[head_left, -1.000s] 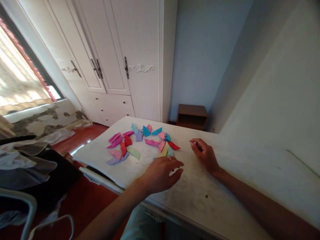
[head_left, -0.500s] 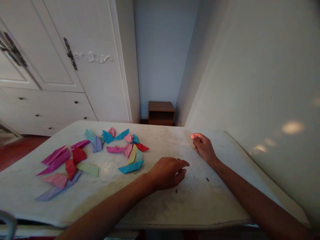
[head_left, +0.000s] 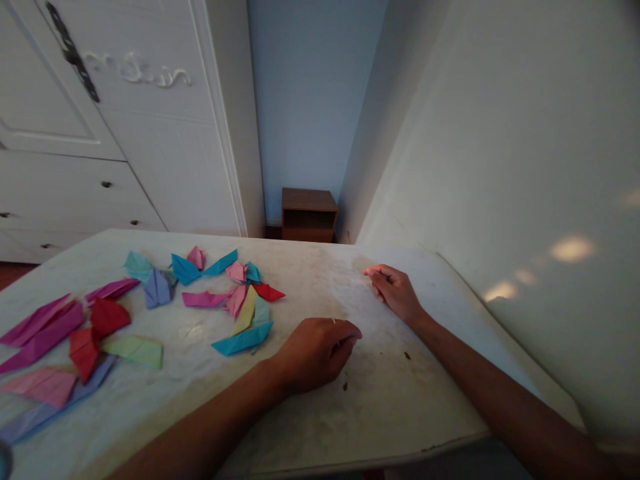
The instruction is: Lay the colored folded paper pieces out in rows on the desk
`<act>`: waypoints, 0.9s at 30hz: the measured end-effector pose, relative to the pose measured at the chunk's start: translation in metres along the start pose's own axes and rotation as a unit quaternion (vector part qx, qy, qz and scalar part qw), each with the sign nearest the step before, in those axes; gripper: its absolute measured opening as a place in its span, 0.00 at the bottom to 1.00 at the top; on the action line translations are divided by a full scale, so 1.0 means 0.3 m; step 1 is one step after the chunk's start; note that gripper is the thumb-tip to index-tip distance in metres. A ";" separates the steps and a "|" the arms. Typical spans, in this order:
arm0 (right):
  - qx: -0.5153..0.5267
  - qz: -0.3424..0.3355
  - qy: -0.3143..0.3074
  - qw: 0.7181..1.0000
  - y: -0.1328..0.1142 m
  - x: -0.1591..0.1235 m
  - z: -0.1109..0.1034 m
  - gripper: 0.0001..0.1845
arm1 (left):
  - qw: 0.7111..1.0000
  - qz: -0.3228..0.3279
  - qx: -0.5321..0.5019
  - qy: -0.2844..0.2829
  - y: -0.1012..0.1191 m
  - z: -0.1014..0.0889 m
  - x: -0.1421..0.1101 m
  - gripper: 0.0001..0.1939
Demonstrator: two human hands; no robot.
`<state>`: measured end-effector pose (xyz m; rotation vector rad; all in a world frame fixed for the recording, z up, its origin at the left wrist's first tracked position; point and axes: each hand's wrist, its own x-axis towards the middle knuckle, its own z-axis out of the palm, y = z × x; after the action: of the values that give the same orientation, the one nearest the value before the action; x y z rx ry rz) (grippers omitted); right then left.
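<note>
My left hand rests on the pale table, fingers curled and thumb against them, with nothing visible in it. A ring shows on one finger. Nearest to it is a blue folded paper, just left of the wrist and apart from it. Farther right, my right hand lies loosely closed on the tabletop, and no object shows in its fingers. Beside the blue piece are a yellow folded paper and a red folded paper. A pink folded paper touches this cluster.
Several more folded papers lie at the left, among them a magenta one, a dark red one and a pale green one. A white wardrobe stands behind. A wall borders the right side; a brown cabinet is beyond.
The view has shifted, so the papers appear farther left. My left thumb and fingers, apart before, have come together. My right hand keeps its closed shape.
</note>
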<state>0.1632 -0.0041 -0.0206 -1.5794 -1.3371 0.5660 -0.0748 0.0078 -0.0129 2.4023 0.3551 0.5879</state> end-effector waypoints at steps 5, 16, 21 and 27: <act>-0.008 -0.001 -0.002 1.000 -0.003 -0.001 -0.004 0.24 | 0.999 -0.030 -0.031 -0.019 -0.006 -0.005 -0.001 0.12; -0.021 -0.005 -0.009 1.000 0.008 -0.007 -0.006 0.25 | 0.997 -0.056 -0.047 0.016 -0.029 -0.017 -0.003 0.11; -0.036 -0.018 -0.021 0.999 0.012 -0.010 -0.004 0.24 | 0.996 -0.057 -0.042 0.048 -0.032 -0.029 0.006 0.12; -0.102 -0.085 -0.059 0.989 -0.012 -0.030 -0.002 0.20 | 0.973 -0.125 -0.151 0.125 -0.035 -0.017 0.032 0.12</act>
<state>0.1593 -0.0129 -0.0194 -1.5939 -1.6457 0.4343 -0.0703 0.0222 -0.0129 1.9597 0.6202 0.7692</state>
